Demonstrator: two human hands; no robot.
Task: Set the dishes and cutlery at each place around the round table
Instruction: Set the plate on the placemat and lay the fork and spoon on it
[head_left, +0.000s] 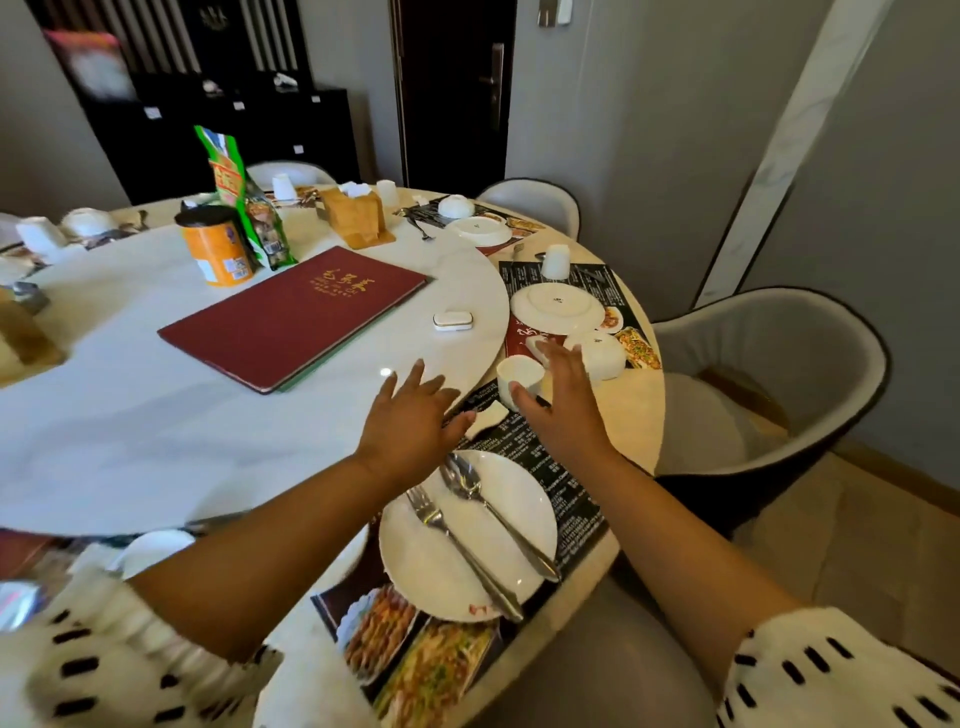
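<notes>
Right grip (558, 400) is spread, thumb at the near wall of the small white cup (519, 370), which stands upright on the surface (626, 410) between near plate (431, 566) and far plate (558, 306); left grip (410, 415) is spread beside it. Light, glazed and breakable, probably: clasp its wall, not the rim.

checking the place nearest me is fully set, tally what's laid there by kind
plate: 1
fork: 1
spoon: 1
upright cup: 1
small white rest: 1
total: 5
</notes>
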